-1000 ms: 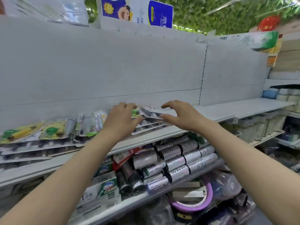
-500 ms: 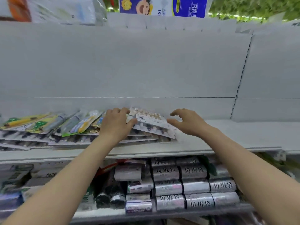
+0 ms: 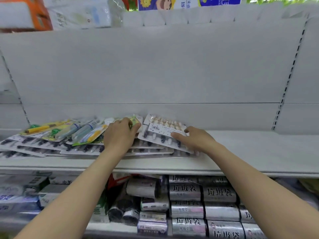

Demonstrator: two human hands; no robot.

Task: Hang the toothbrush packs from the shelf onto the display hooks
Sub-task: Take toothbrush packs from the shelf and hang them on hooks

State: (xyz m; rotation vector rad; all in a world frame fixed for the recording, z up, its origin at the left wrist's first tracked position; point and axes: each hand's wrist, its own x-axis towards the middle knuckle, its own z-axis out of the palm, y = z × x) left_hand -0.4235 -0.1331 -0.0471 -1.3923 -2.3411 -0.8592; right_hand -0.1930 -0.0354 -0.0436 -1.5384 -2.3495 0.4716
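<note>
Several toothbrush packs (image 3: 82, 133) lie fanned in a pile on the white shelf (image 3: 250, 152), left of centre. My left hand (image 3: 120, 137) rests on the pile, its fingers curled over the top of a green and yellow pack (image 3: 133, 120). Just to the right, a white multi-brush pack (image 3: 160, 133) sits tilted on top of flatter packs. My right hand (image 3: 196, 139) pinches that pack's right edge, thumb on its face. The white back panel (image 3: 155, 66) above is bare, and no hooks show in this view.
The shelf below holds silver rolls with black lettering (image 3: 203, 200) and toothpaste boxes (image 3: 20, 195) at the left. Tissue packs (image 3: 77, 12) stand on the top shelf. A slotted upright (image 3: 286, 83) runs down the right of the panel.
The view has swung left and closer to the shelf. My right hand has come down from hovering onto the white pack's edge. My left hand has stayed on the pile.
</note>
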